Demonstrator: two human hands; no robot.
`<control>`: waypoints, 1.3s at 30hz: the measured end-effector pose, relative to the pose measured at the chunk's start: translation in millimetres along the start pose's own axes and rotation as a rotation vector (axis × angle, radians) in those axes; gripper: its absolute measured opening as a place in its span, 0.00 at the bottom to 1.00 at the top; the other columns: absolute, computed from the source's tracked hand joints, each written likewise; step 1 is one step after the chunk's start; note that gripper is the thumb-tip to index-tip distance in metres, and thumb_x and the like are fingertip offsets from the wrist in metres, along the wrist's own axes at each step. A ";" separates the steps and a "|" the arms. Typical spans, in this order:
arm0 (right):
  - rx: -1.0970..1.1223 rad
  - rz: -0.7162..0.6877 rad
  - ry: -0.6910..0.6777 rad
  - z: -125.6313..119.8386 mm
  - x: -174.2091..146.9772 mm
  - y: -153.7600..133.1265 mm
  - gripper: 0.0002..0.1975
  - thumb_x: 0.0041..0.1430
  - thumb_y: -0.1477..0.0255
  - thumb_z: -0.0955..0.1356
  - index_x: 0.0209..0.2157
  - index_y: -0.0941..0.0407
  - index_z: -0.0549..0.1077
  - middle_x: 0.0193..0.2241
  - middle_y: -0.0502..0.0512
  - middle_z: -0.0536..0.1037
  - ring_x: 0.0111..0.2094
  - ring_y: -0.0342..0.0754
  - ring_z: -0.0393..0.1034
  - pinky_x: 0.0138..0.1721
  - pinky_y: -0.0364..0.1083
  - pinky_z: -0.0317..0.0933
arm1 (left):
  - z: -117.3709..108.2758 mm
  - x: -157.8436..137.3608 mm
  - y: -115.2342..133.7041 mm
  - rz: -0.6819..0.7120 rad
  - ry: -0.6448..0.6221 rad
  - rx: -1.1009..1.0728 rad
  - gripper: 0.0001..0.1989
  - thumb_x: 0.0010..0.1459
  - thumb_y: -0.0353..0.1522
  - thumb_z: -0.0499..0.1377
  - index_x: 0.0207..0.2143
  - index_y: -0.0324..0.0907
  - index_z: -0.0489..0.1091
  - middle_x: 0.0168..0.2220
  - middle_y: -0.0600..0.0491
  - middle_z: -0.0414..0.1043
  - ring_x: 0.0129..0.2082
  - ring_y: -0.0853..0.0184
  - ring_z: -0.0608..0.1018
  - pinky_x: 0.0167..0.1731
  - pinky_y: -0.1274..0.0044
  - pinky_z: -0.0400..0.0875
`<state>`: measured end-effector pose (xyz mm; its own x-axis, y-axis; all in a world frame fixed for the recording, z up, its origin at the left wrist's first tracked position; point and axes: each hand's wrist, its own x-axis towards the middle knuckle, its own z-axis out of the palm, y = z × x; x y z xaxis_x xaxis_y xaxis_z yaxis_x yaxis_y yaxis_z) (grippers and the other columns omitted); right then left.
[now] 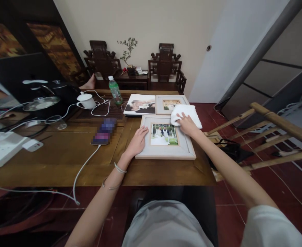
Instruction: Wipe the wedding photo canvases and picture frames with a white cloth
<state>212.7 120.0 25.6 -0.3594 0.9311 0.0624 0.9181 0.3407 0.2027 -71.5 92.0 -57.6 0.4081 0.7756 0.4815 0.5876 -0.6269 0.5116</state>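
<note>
A picture frame (167, 153) with a wide pale border lies on the wooden table, a photo of two people in its middle. My left hand (138, 139) grips its left side, fingers resting on the border. At the frame's upper right corner, my right hand (187, 124) is closed on a white cloth (193, 112), pressing it against the border. The cloth also overlaps a second picture frame (160, 103) lying just behind. Left of that lies a photo album or print (140, 104) with a partly blurred picture.
A green bottle (115, 90), a lidded white cup (86, 101), a charging phone (104, 132) and a clear plastic cup (57, 121) stand or lie to the left. Cables and a white power strip (5, 147) occupy the far left. A bamboo chair (282, 125) stands on the right.
</note>
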 end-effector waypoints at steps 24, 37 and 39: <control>0.131 -0.136 -0.039 -17.2 -35.6 -54.1 0.36 0.44 0.91 0.57 0.57 0.59 0.63 0.64 0.62 0.51 0.64 0.61 0.42 0.58 0.60 0.50 | 4.4 1.7 6.0 -0.057 0.032 -0.030 0.25 0.54 0.21 0.45 0.54 0.37 0.65 0.57 0.43 0.64 0.62 0.57 0.58 0.61 0.57 0.54; -0.028 -0.182 -0.146 -15.7 -65.3 -80.0 0.27 0.51 0.85 0.62 0.54 0.58 0.68 0.65 0.61 0.49 0.62 0.74 0.41 0.54 0.73 0.45 | 6.6 2.4 9.4 -0.051 0.057 0.005 0.26 0.54 0.19 0.45 0.54 0.35 0.65 0.57 0.43 0.64 0.62 0.58 0.59 0.61 0.59 0.55; 0.038 -0.215 -0.211 -35.2 -93.2 -89.6 0.29 0.51 0.85 0.61 0.55 0.57 0.67 0.64 0.61 0.50 0.62 0.72 0.44 0.53 0.71 0.49 | 6.1 2.7 11.2 -0.053 0.053 0.014 0.26 0.53 0.19 0.45 0.54 0.34 0.65 0.57 0.42 0.64 0.62 0.57 0.58 0.61 0.59 0.55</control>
<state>158.0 -1.9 36.0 -0.5071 0.8423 -0.1828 0.8319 0.5338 0.1520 -59.5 87.5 -54.8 0.3388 0.8025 0.4911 0.6173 -0.5835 0.5277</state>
